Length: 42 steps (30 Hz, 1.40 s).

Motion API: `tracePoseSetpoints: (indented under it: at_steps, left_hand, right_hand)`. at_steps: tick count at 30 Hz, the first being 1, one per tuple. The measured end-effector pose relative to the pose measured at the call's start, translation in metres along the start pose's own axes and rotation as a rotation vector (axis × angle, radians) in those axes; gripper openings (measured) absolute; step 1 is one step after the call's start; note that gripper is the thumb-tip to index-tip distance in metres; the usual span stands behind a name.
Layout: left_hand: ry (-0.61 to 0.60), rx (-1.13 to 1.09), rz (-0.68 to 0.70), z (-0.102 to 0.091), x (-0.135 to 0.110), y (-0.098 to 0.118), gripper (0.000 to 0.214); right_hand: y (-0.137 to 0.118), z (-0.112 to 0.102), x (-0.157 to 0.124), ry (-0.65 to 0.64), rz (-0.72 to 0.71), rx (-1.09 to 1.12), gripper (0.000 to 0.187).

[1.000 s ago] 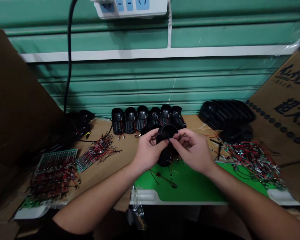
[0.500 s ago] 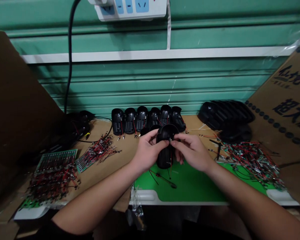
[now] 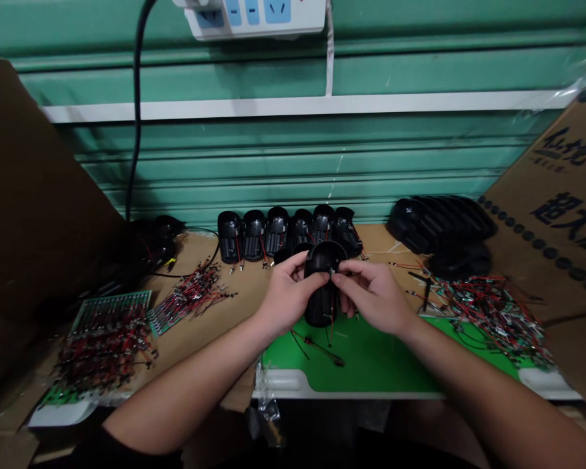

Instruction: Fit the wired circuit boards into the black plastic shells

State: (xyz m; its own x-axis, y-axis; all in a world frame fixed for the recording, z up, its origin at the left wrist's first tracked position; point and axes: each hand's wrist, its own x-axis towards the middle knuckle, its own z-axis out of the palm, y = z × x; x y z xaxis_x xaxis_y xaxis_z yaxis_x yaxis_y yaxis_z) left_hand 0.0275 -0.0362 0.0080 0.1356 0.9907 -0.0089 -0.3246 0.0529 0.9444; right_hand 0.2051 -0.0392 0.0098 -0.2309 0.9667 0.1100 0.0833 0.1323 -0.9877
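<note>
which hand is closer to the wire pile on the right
Right. The right hand is left of the wire pile, not touching; the left hand is beyond the black housing.

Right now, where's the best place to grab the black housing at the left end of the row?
Grip the rounded body of the black housing high up, coming from its left with the left hand. No housing stands to its left, while the next housing stands close on its right, and red wires with metal tips trail from the near end, so avoid them.
</note>
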Motion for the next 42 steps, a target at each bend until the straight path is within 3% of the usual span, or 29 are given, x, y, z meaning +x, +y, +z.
tracePoseSetpoints:
  at_steps: [11, 35, 38, 42]
  left_hand:
    - [-0.041, -0.003, -0.026, 0.001, -0.001, 0.001, 0.042]
    - [-0.065, 0.004, -0.023, -0.001, -0.003, 0.0, 0.044]
    - [-0.065, 0.004, -0.008, -0.003, -0.003, 0.001, 0.044]
    - [-0.034, 0.0, 0.038, -0.006, -0.001, 0.005, 0.042]
  right_hand:
    - [-0.007, -0.004, 0.002, -0.06, 0.043, 0.086, 0.04]
    - [-0.006, -0.007, 0.002, -0.081, 0.01, 0.035, 0.036]
    - [-0.009, -0.017, 0.006, -0.023, -0.028, -0.001, 0.036]
    - [-0.013, -0.048, 0.021, 0.184, -0.146, -0.046, 0.035]
